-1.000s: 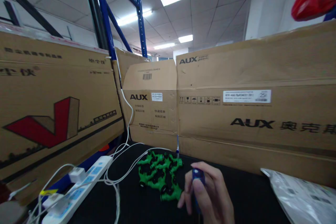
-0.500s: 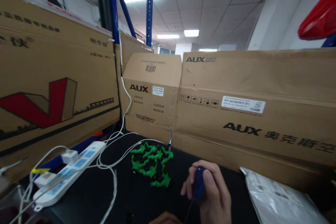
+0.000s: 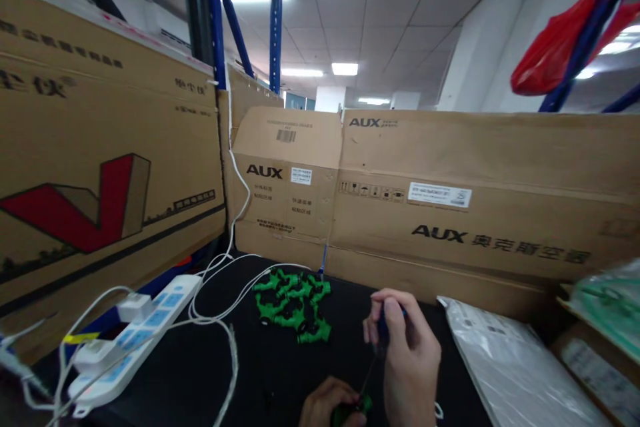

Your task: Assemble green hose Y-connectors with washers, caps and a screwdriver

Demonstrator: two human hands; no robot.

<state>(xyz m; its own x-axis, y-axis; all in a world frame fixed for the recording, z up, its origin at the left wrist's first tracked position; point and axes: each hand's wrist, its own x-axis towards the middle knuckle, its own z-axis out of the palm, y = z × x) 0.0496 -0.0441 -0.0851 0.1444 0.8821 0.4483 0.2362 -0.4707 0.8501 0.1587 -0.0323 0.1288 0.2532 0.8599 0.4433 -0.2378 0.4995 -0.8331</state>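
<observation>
My right hand point(image 3: 407, 357) is closed around the blue handle of a screwdriver point(image 3: 383, 328), whose thin dark shaft slants down and to the left. The shaft's tip meets a small green part point(image 3: 356, 407) that my left hand point(image 3: 326, 404) grips at the bottom edge of the view. Both hands are low over a black table top point(image 3: 260, 373). A pile of green and black plastic parts point(image 3: 293, 303) lies on the table just beyond and to the left of my hands.
Tall cardboard boxes point(image 3: 450, 207) wall the table at the back and left. A white power strip point(image 3: 130, 340) with plugs and white cables point(image 3: 220, 300) lies at the left. A grey plastic bag point(image 3: 510, 367) lies at the right, with a red bag point(image 3: 555, 47) hanging above.
The view has tilted down and right. My left hand has come into view holding a green part, and the screwdriver's shaft now shows, pointing at it.
</observation>
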